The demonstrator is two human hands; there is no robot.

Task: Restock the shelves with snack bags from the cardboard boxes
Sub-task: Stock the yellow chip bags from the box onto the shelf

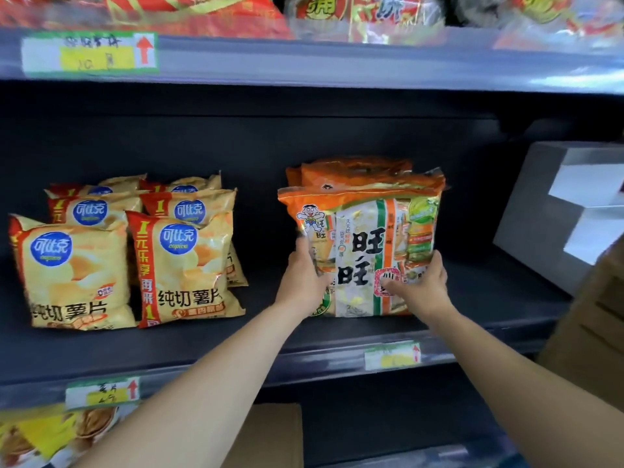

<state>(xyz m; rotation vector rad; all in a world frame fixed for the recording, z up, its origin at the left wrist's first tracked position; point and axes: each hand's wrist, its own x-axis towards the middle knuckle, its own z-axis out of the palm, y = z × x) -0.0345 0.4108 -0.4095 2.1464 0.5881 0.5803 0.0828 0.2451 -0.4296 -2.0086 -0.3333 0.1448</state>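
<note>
A large orange and white rice cracker bag [363,244] stands upright on the middle dark shelf [256,342], with more such bags behind it. My left hand [304,282] grips its lower left edge. My right hand [422,288] holds its lower right side, fingers curled on the front. Part of a cardboard box [273,434] shows below the shelf, between my forearms.
Several yellow potato chip bags [135,251] stand on the same shelf at the left. A grey and white box [567,211] sits at the shelf's right end, with brown cardboard [587,329] in front of it. Red snack bags [202,11] fill the shelf above.
</note>
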